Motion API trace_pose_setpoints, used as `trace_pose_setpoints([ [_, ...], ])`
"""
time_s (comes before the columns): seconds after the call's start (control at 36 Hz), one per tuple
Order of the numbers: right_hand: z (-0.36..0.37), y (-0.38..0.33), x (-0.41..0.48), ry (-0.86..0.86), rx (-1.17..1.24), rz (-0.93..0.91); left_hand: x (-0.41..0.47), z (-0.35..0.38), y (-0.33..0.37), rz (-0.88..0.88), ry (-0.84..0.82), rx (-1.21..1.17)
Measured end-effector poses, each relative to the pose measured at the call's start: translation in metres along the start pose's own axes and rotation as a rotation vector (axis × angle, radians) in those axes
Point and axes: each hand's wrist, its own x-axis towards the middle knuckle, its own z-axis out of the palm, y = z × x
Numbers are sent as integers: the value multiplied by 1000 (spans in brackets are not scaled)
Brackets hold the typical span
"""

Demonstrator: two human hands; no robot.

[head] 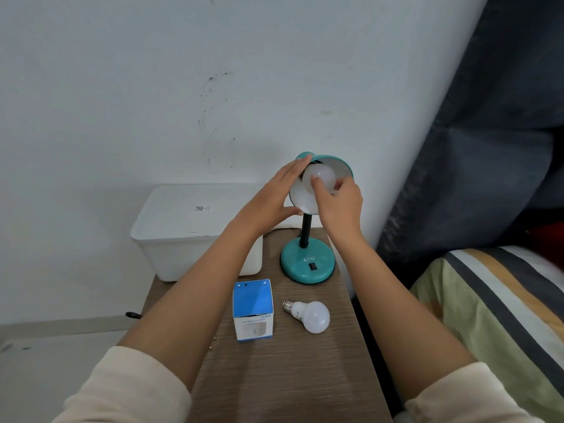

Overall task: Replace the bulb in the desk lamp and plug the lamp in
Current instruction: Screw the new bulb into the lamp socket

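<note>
A teal desk lamp stands on its round base [306,265] on a wooden bedside table [283,367]. Its shade [337,164] is tilted up toward me, white inside. My left hand [268,203] wraps the left rim of the shade, fingers over the top, thumb under it. My right hand [338,203] grips a white bulb [317,178] that sits inside the shade; whether it is seated in the socket is hidden. A second white bulb [309,314] lies loose on the table, its screw base pointing left.
A blue-and-white carton [252,309] stands left of the loose bulb. A white lidded bin [183,230] sits at the table's back left. The lamp's black cord [282,231] runs behind the base. A striped bed [494,306] and dark curtain [476,148] close off the right.
</note>
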Motion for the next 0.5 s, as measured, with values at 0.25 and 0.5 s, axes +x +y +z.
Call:
trace_pose_setpoints([
  [0.25, -2, 0, -10, -55, -104, -203, 1, 0, -1, 13, 6, -13],
  [0.5, -7, 1, 0, -37, -96, -6, 1, 0, 0, -20, -13, -7],
])
